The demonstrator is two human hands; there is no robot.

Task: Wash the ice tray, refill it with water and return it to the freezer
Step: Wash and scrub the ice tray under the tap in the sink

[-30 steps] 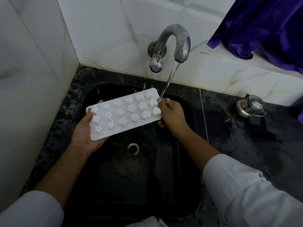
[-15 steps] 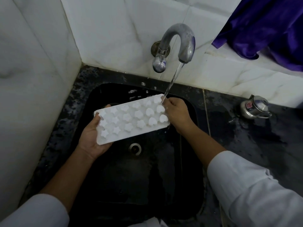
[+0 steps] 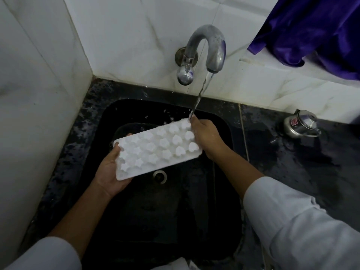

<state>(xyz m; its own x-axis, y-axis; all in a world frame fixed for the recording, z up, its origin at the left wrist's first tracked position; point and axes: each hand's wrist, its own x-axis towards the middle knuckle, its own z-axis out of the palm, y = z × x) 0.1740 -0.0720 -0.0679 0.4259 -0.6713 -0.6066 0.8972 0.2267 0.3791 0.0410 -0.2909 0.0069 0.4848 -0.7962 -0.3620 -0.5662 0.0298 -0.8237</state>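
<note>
Ice tray [image 3: 157,151], white, is held above the black sink [image 3: 175,221], close under the running water, its long side tilted up toward the right. The face with raised star and heart shapes is turned upward.

Nearest the camera, two pale sleeves, the left sleeve [image 3: 42,254] and the right sleeve [image 3: 302,227], frame the basin, with bare forearms reaching forward. The left hand [image 3: 109,170] cups the tray's lower left end from beneath; its grip is curled round that end, thumb on the near side and a fingertip showing over the far edge. The right hand [image 3: 206,137] holds the raised right end, its grip curled round the short edge.

Just under the tray's near edge lies the round drain [image 3: 160,175]. A thin water stream [image 3: 200,94] lands on the tray's far right corner, beside the right hand's fingers, throwing small splashes. It falls from the curved metal tap [image 3: 210,43] fixed in the white tiled wall [image 3: 126,36].

To the right, on the wet dark surface [image 3: 292,162], stands a small metal kettle [image 3: 301,123] near the wall. Purple cloth [image 3: 311,30] hangs in the far right corner.
</note>
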